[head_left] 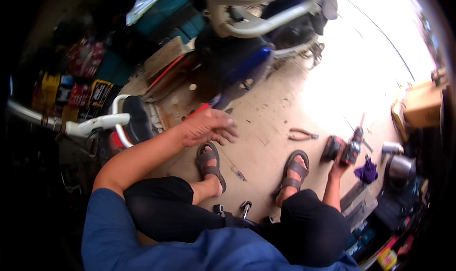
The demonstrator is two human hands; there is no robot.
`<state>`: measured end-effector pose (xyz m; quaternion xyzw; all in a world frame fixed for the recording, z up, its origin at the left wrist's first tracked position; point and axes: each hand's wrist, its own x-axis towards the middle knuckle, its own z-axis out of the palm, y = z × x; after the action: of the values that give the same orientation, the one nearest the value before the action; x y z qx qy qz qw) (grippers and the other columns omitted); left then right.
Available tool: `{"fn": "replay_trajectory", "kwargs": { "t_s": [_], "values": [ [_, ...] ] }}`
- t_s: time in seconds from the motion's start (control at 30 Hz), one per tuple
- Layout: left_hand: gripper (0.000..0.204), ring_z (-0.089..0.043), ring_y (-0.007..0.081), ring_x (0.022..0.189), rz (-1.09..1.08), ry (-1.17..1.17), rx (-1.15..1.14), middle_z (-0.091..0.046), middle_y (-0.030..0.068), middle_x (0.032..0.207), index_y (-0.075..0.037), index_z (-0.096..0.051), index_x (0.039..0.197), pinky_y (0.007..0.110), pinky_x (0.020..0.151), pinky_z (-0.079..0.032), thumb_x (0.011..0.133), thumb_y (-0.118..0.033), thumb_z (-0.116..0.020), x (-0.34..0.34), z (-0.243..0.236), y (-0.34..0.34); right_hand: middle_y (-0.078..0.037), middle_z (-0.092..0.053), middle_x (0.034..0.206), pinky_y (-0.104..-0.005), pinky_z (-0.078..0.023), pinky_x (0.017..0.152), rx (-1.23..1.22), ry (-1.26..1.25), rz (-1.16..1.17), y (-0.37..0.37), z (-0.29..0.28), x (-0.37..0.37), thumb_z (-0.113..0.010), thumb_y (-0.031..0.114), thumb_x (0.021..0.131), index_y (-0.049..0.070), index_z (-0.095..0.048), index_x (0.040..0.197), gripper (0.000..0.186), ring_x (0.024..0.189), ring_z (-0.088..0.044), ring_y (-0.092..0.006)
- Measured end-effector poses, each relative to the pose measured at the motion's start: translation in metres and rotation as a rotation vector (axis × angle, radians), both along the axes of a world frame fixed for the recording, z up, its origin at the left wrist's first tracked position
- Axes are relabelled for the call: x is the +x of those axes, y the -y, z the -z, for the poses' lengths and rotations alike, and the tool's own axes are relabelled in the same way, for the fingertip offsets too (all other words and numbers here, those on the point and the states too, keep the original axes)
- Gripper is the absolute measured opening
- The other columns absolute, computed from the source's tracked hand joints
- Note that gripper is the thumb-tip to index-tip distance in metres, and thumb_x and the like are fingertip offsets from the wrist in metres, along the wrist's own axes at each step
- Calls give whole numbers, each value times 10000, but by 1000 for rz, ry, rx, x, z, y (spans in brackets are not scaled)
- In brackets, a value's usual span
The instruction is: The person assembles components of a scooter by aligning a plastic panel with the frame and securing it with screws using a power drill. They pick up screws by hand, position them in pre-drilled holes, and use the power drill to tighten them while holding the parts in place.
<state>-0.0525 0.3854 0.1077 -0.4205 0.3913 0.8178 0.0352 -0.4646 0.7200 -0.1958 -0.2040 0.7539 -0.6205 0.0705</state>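
Note:
My left hand (212, 127) hovers over the floor, in front of the scooter's footboard, with loosely bent fingers apart and nothing visible in them. A bright red strip (197, 111) shows just behind that hand; what it belongs to is unclear. Off to the right, my right hand (339, 165) is wrapped around the grip of a black and red cordless drill (352, 152), whose long thin bit points away from me. Between my hands, a pair of pliers (302, 137) with reddish-brown handles lies on the floor beyond my right sandal.
A blue and white scooter (237, 62) stands ahead of me. At the left is a dark seat (137, 116) with white tubing. To the right are a cardboard box (424, 104), a purple cloth (366, 171), a spray can (392, 148) and cluttered tools.

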Motion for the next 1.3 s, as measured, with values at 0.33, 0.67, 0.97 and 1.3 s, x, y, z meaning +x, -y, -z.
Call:
{"fn": "replay_trajectory", "kwargs": {
  "t_s": [0.33, 0.67, 0.97, 1.3],
  "values": [
    [166, -739, 176, 801, 25, 563, -982, -760, 131, 904, 10, -740, 981, 337, 691, -599, 890, -123, -778, 128, -3, 74, -83, -636, 1299, -358, -487, 1041, 107, 41, -99, 3, -6, -4, -639, 172, 1058, 14, -572, 1437, 416, 1155, -612, -183],
    [185, -713, 425, 941, 548, 933, -1105, -739, 223, 980, -47, -768, 918, 498, 819, -583, 758, -138, -744, 152, 137, 132, -76, -635, 1222, -360, -498, 1004, 182, 55, -108, 17, -17, -21, -720, 208, 999, 21, -570, 1437, 500, 1092, -620, -192],
    [142, -714, 436, 952, -87, 621, -1365, -709, 280, 952, 10, -720, 873, 519, 808, -567, 776, -91, -704, 88, 194, 188, -36, -636, 955, -367, -513, 859, 324, -169, -141, 28, -72, -10, -759, 119, 941, 40, -670, 1056, 165, 881, -610, -174],
    [152, -724, 427, 934, -24, 630, -1396, -723, 268, 961, -11, -747, 882, 513, 798, -591, 858, -28, -598, 35, 229, 187, -66, -692, 1059, -376, -535, 883, 527, -341, -429, 50, -218, 23, -748, 33, 944, 8, -685, 1106, 176, 968, -647, -184]
  ]
}}
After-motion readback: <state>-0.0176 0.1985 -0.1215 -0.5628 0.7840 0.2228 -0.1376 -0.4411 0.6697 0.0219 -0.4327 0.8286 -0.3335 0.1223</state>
